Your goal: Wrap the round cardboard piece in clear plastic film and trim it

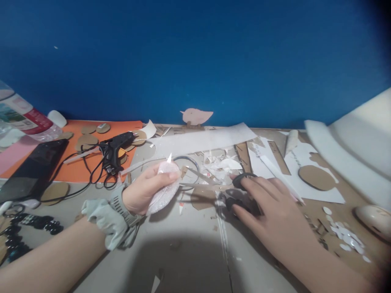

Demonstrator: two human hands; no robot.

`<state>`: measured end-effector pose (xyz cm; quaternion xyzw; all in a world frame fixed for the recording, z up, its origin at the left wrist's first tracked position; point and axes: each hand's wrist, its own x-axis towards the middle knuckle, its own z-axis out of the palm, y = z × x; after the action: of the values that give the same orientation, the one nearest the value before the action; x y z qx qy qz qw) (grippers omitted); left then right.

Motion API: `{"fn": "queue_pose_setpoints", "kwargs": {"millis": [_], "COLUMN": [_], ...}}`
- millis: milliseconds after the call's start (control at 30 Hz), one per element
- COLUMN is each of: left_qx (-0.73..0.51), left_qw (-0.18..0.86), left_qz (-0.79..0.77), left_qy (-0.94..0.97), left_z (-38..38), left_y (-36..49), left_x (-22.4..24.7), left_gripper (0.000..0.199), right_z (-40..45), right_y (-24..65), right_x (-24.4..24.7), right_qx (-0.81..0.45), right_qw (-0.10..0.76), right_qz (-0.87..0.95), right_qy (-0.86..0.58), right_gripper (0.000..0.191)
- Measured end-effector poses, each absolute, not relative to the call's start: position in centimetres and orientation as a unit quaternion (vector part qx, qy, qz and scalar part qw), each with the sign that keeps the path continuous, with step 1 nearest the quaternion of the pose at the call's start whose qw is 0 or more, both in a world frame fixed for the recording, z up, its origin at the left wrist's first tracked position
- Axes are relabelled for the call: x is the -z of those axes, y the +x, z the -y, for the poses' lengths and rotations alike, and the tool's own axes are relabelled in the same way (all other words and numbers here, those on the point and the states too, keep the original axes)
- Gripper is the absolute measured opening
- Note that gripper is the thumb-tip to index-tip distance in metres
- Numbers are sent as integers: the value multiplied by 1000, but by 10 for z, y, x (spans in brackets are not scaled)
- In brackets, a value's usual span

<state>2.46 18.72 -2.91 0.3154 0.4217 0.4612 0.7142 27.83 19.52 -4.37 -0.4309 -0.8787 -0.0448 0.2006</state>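
My left hand [139, 193] pinches a pale pink, glittery cutout [165, 193] between thumb and fingers. A white point sticks up from its top edge, and its outline resembles a bird. On the other side, my right hand [271, 203] has its fingers in the black handles of a pair of scissors [203, 177]. The blades stand apart and point left at the cutout, their tips close to its right edge. A small tan scrap [184, 171] shows by the upper blade tip; whether it touches the cutout I cannot tell.
A black glue gun [117, 148] with its cord lies on orange paper [73, 173] at left, beside a dark phone-like slab [33, 169] and a plastic bottle [33, 118]. A pink bird cutout [197, 116] stands by the blue wall. Cardboard discs, white scraps and small white dots [346, 236] litter the table.
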Motion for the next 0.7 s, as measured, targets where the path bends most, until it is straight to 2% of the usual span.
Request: {"fn": "queue_pose_setpoints", "kwargs": {"millis": [267,700], "left_qx": [-424,-406], "left_qw": [619,406], "left_qz": [-494,-526], "left_qy": [438,628], "left_z": [-191,-187], "left_y": [17,19], "left_x": [36,27], "left_gripper": [21,12], "right_z": [-198,-201], "right_y": [280,281], "right_x": [45,48], "right_qx": [93,52], "right_qw": [196,182], "right_qz": [887,879], "right_qy": [-407,-437], "right_gripper": [26,27]}}
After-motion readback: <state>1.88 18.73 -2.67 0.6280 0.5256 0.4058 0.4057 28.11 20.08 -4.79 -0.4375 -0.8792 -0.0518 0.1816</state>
